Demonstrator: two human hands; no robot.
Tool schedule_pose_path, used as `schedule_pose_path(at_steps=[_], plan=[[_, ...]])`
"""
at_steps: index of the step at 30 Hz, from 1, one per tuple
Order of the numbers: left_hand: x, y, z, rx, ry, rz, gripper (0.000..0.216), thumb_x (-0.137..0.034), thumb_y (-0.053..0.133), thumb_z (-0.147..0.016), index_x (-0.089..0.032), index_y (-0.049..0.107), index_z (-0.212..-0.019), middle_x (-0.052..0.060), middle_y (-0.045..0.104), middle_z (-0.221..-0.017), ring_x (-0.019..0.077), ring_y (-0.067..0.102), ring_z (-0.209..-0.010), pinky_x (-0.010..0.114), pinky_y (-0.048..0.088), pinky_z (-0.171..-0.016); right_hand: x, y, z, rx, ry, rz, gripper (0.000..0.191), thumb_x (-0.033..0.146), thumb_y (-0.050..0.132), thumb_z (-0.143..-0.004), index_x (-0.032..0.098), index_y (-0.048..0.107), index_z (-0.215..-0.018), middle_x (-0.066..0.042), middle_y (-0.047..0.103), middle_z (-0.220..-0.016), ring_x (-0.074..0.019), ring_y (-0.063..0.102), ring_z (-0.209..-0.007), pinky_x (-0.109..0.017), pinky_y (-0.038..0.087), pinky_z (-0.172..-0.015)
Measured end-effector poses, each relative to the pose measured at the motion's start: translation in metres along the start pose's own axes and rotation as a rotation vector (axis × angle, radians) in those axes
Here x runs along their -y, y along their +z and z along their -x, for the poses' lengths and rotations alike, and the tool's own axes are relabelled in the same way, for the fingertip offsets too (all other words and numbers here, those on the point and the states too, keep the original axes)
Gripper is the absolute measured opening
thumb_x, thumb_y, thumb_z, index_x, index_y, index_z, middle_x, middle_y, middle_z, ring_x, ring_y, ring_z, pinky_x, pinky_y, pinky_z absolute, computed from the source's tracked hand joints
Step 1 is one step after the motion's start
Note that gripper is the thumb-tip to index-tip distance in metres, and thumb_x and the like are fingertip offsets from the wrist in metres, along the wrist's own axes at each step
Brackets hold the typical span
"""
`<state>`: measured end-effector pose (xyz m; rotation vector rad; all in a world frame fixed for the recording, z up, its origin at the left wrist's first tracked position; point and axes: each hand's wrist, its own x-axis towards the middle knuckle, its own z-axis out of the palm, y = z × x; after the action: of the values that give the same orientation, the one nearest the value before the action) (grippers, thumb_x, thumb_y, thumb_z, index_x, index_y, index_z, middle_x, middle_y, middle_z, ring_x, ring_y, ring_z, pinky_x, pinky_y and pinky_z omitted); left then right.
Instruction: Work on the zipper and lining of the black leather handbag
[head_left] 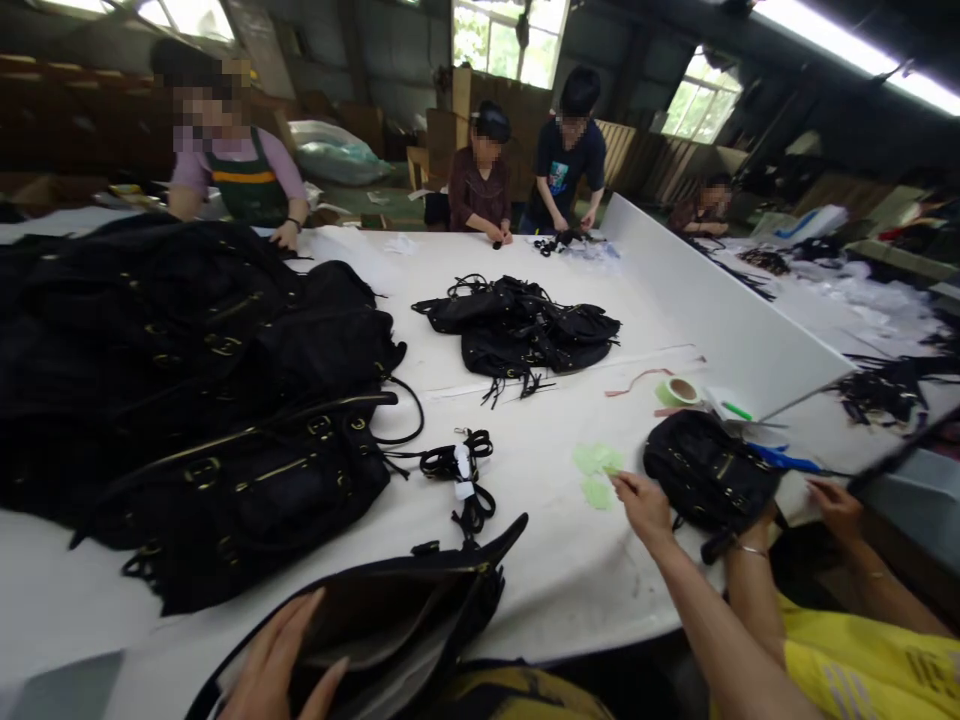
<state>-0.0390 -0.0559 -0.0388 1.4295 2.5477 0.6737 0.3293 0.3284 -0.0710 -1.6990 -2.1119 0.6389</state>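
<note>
the open black handbag (405,620) sits at the near edge of the white table (555,560), mouth gaping toward the wearer. the left hand (281,665) rests on its near rim, fingers loosely spread and reaching into the opening. the right hand is out of view. just beyond the bag lies a bundled black strap (461,475); a pile of black bags (187,400) crowds the left. to the right a co-worker's hand (643,505) touches green stickers (596,470), with bare tabletop between.

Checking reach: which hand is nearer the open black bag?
Left. The left hand rests inside the open black bag; the right hand is off right, by the green paper scraps.
</note>
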Motion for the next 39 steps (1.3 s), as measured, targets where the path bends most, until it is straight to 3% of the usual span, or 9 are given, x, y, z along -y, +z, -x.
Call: schedule_pose_path(at_steps=[4, 8, 12, 17, 23, 27, 32, 35, 39], plan=[[-0.026, -0.013, 0.0, 0.068, -0.08, 0.021, 0.051, -0.033, 0.049, -0.082, -0.026, 0.037, -0.132, 0.008, 0.045, -0.133, 0.0246, 0.051, -0.12, 0.044, 0.048, -0.099, 0.117, -0.016, 0.047, -0.025, -0.43, -0.313, 0.023, 0.035, 0.053, -0.085, 0.022, 0.067, -0.099, -0.005, 0.066, -0.101, -0.0191, 0.061, -0.094, -0.032, 0.048, -0.086], [-0.038, -0.018, 0.001, 0.119, -0.129, 0.09, 0.058, -0.022, 0.052, -0.079, -0.025, 0.034, -0.134, 0.009, 0.041, -0.138, 0.0249, 0.044, -0.126, 0.045, 0.042, -0.104, 0.228, -0.005, 0.111, 0.439, -0.928, -0.355, 0.027, 0.02, 0.043, -0.091, 0.023, 0.063, -0.109, -0.006, 0.067, -0.097, -0.0151, 0.062, -0.089, -0.026, 0.051, -0.078], [-0.04, -0.02, 0.008, 0.143, -0.167, 0.175, 0.064, -0.019, 0.053, -0.077, -0.027, 0.031, -0.136, 0.008, 0.036, -0.142, 0.0241, 0.037, -0.131, 0.046, 0.036, -0.109, 0.278, 0.034, 0.148, 0.736, -1.107, 0.044, 0.027, 0.015, 0.042, -0.089, 0.019, 0.061, -0.107, -0.008, 0.065, -0.094, -0.0164, 0.06, -0.085, -0.024, 0.048, -0.075], [-0.039, -0.022, 0.011, 0.144, -0.185, 0.252, 0.063, -0.019, 0.055, -0.076, -0.026, 0.033, -0.135, 0.007, 0.034, -0.144, 0.0237, 0.034, -0.133, 0.045, 0.034, -0.11, 0.281, 0.04, 0.147, 0.688, -1.052, 0.193, 0.024, 0.018, 0.046, -0.087, 0.02, 0.056, -0.11, -0.007, 0.06, -0.101, -0.0171, 0.055, -0.093, -0.026, 0.045, -0.08], [-0.041, -0.028, 0.013, 0.209, -0.127, 0.286, 0.036, -0.016, 0.052, -0.076, -0.026, 0.058, -0.11, 0.006, 0.048, -0.132, 0.0234, 0.042, -0.126, 0.043, 0.036, -0.107, 0.268, 0.034, 0.133, 0.575, -0.892, 0.37, 0.059, 0.026, 0.065, -0.073, 0.015, 0.043, -0.127, -0.014, 0.056, -0.116, -0.0272, 0.051, -0.105, -0.039, 0.043, -0.09], [-0.058, -0.039, 0.007, 0.4, -0.052, 0.251, 0.017, -0.019, 0.05, -0.077, -0.025, 0.065, -0.083, 0.003, 0.066, -0.093, 0.0206, 0.06, -0.093, 0.034, 0.047, -0.083, 0.261, 0.056, 0.127, 0.704, -0.674, 0.595, 0.03, 0.027, 0.052, -0.081, 0.012, 0.055, -0.108, -0.015, 0.066, -0.094, -0.028, 0.062, -0.087, -0.037, 0.047, -0.073], [-0.086, -0.04, -0.001, 0.729, -0.037, 0.027, 0.025, -0.022, 0.045, -0.076, -0.021, 0.069, -0.068, 0.009, 0.072, -0.074, 0.0295, 0.067, -0.078, 0.037, 0.047, -0.068, 0.262, 0.065, 0.125, 0.69, -0.661, 0.563, 0.023, 0.024, 0.044, -0.084, 0.012, 0.058, -0.098, -0.016, 0.067, -0.09, -0.0288, 0.065, -0.084, -0.035, 0.047, -0.069], [-0.089, -0.03, -0.002, 0.741, -0.067, 0.002, 0.032, -0.023, 0.045, -0.076, -0.02, 0.07, -0.096, 0.015, 0.073, -0.088, 0.0334, 0.067, -0.088, 0.042, 0.049, -0.075, 0.259, 0.061, 0.127, 0.667, -0.668, 0.529, 0.023, 0.019, 0.043, -0.083, 0.012, 0.056, -0.1, -0.016, 0.068, -0.089, -0.0294, 0.065, -0.082, -0.036, 0.047, -0.066], [-0.081, -0.01, -0.006, 0.617, -0.234, 0.115, 0.059, -0.022, 0.051, -0.073, -0.014, 0.046, -0.131, 0.022, 0.063, -0.117, 0.0379, 0.058, -0.108, 0.053, 0.041, -0.092, 0.249, 0.058, 0.128, 0.677, -0.686, 0.463, 0.025, 0.021, 0.046, -0.081, 0.017, 0.055, -0.104, -0.011, 0.068, -0.089, -0.027, 0.065, -0.083, -0.033, 0.045, -0.066]])
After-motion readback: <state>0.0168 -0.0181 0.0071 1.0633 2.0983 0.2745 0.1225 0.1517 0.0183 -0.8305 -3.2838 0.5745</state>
